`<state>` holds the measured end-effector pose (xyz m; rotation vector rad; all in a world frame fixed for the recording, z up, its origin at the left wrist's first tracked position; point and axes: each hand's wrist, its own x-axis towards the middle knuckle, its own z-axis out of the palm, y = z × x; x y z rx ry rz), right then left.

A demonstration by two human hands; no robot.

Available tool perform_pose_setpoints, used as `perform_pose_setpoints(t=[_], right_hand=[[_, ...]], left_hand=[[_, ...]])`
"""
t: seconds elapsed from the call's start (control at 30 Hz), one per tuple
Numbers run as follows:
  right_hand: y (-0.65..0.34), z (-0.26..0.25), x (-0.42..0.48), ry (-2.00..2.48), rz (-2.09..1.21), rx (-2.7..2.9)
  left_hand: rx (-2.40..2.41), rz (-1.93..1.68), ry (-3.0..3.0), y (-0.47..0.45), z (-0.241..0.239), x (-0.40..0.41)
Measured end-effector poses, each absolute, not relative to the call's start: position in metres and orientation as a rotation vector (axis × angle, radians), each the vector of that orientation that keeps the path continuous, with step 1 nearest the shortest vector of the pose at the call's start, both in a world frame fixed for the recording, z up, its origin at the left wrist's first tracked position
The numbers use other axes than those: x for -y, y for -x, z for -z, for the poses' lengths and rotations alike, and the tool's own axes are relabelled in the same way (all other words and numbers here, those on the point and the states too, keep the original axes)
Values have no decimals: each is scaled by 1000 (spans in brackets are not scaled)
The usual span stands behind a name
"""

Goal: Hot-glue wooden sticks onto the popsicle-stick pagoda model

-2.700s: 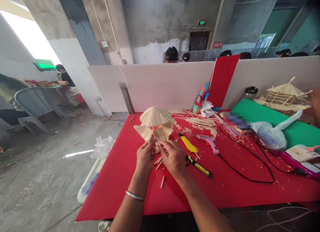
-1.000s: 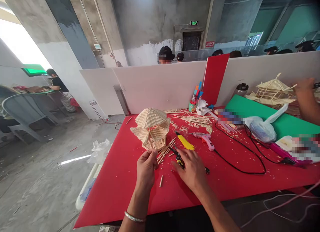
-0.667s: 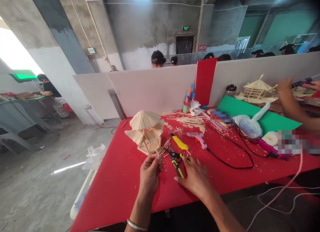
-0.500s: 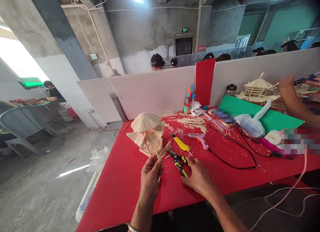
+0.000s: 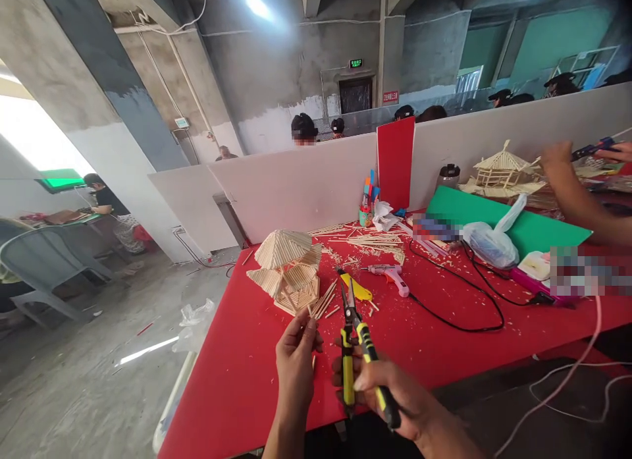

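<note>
My left hand [image 5: 297, 344] is closed in a pinch around a short wooden stick [image 5: 310, 311], its upper end showing above the fingertips. Wrapped round yellow-and-black handles, my right hand [image 5: 380, 386] grips a pair of pliers [image 5: 349, 321]. Their handles are spread and the long dark jaws point away from me, slightly parted. Just beyond my left hand stands a small pavilion model [image 5: 289, 268] built of sticks, with a two-tiered roof. Several cut sticks [image 5: 323, 301] lie beside its base. A yellow utility knife [image 5: 358, 288] rests partly behind the jaws.
A pink glue gun [image 5: 390, 274] with a black cord lies on the red table [image 5: 237, 373]. Long sticks [image 5: 370, 238] and shavings are spread behind it. A green board [image 5: 523, 225] and plastic bag [image 5: 488, 245] stand right, near another person's arm [image 5: 567, 189].
My right hand has lifted the pliers off the table and brought them toward me, their jaws swinging upright in view. My left hand stays nearly in place with the stick.
</note>
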<state>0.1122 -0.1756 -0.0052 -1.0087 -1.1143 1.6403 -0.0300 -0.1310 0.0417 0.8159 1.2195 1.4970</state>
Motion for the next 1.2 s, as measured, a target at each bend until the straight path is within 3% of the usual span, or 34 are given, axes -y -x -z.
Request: perform_pose_setpoints(t=[0.23,0.5,0.7,1.0,1.2], right_hand=[[-96,8,175,1366,-831,1503],[-85,17,181,1620,-579,1675],[-75,23,181,1609,-558,1710],[-73,4,178,1703,-843,1723],[-72,9,175,1660,-785,1732]], left_hand=[[-1385,-1538,-1031,30,-46,141],[-1427,-1592,-1280,34,-38,144],[-1477,-1635,-1472,37,-37,148],[-1558,-1630,-1798,42,-24,147],[-1573,-1665,-1854,42,-18,147]])
